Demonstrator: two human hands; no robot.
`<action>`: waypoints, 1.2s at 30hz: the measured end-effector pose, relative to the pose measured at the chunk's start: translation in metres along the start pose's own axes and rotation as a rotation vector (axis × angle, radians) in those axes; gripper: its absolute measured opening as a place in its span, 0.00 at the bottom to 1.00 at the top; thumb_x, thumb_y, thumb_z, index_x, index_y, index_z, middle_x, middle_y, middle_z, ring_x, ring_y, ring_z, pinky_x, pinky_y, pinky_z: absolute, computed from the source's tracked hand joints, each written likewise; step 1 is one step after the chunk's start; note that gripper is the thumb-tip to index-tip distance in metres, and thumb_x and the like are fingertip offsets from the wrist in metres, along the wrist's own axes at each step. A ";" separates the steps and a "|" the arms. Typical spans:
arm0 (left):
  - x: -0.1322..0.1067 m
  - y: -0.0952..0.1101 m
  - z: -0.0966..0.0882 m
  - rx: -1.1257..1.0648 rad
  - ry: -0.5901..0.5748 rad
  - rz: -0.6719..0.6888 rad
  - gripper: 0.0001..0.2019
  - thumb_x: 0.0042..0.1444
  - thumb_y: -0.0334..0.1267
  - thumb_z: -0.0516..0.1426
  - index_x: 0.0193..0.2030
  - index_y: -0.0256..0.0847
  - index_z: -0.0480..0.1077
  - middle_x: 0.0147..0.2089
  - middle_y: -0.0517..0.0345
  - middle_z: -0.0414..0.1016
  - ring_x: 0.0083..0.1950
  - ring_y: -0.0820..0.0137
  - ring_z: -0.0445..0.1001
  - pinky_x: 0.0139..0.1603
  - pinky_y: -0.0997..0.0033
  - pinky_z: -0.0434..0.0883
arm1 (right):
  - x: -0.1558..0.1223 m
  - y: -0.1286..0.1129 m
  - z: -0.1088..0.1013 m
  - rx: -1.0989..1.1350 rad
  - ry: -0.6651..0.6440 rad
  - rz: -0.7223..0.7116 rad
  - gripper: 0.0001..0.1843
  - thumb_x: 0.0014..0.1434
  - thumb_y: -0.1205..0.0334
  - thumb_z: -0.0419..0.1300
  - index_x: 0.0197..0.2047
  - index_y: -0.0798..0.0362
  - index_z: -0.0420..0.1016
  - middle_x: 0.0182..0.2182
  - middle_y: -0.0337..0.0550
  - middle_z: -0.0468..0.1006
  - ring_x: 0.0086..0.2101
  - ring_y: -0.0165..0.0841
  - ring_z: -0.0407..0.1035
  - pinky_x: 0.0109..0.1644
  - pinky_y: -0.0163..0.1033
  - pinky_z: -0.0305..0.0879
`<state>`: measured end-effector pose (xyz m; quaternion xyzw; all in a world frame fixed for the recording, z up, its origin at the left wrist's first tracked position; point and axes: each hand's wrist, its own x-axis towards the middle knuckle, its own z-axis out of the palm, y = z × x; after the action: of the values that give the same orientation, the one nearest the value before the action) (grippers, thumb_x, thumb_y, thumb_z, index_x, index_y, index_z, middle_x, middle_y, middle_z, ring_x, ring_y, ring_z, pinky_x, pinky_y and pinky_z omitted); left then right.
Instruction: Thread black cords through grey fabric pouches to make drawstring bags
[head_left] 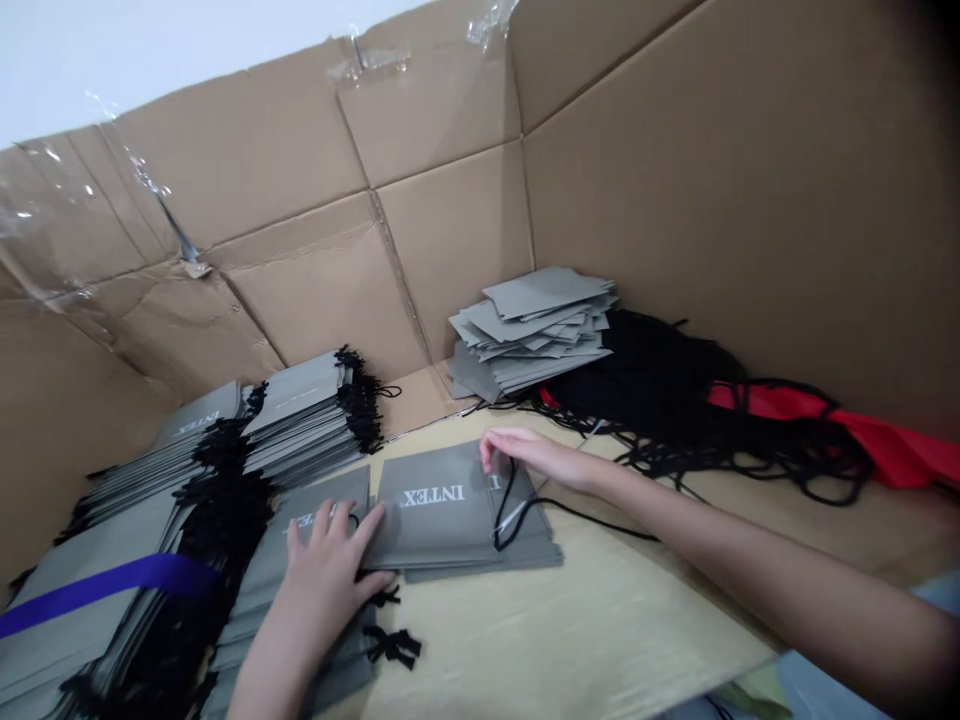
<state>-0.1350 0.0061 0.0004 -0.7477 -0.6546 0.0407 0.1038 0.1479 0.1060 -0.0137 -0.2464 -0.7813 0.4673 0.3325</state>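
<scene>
Grey INTEX drawstring bag [431, 505] lies flat on the pale tabletop [600, 640]; I read the left hand [322, 590] as open, fingers spread against the bag's edge, seemingly to pin it, while the right hand [536, 458] pinches a black drawstring cord [504, 505] at the far corner. Beyond, corded bags [315, 415] sit stacked, a blue ribbon [112, 590] crossing a nearer stack, and a pile of cordless grey bags [532, 330] and tangled black cords [637, 385] lie against the cardboard box wall [450, 250].

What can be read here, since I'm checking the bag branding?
"INTEX" in white on the grey drawstring bag
"INTEX", upside down, on the far-left stack
White print under the left hand: partly covered, unreadable
Faint print on the rear stack: too small to read
</scene>
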 end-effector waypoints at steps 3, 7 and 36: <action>-0.002 0.029 0.003 0.069 0.092 0.142 0.32 0.50 0.33 0.54 0.63 0.49 0.52 0.62 0.44 0.57 0.63 0.48 0.49 0.57 0.35 0.44 | -0.005 -0.006 -0.014 -0.271 0.014 -0.017 0.16 0.59 0.49 0.50 0.35 0.53 0.69 0.37 0.45 0.67 0.42 0.39 0.57 0.51 0.46 0.50; 0.001 0.057 -0.004 -0.085 0.042 0.444 0.30 0.50 0.26 0.49 0.60 0.52 0.56 0.60 0.51 0.60 0.63 0.52 0.51 0.59 0.38 0.47 | -0.012 -0.006 -0.028 -0.672 -0.147 0.025 0.13 0.57 0.52 0.53 0.37 0.54 0.68 0.38 0.45 0.67 0.40 0.38 0.60 0.47 0.44 0.56; 0.024 0.054 0.000 -0.929 0.138 0.159 0.18 0.59 0.48 0.45 0.23 0.40 0.56 0.22 0.64 0.55 0.26 0.74 0.57 0.27 0.77 0.56 | -0.012 -0.032 -0.006 -0.627 -0.097 -0.089 0.05 0.57 0.64 0.57 0.31 0.53 0.73 0.27 0.37 0.73 0.29 0.28 0.65 0.32 0.30 0.56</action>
<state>-0.0797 0.0234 -0.0091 -0.7638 -0.5359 -0.2982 -0.2015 0.1576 0.0868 0.0132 -0.2799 -0.9121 0.2000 0.2229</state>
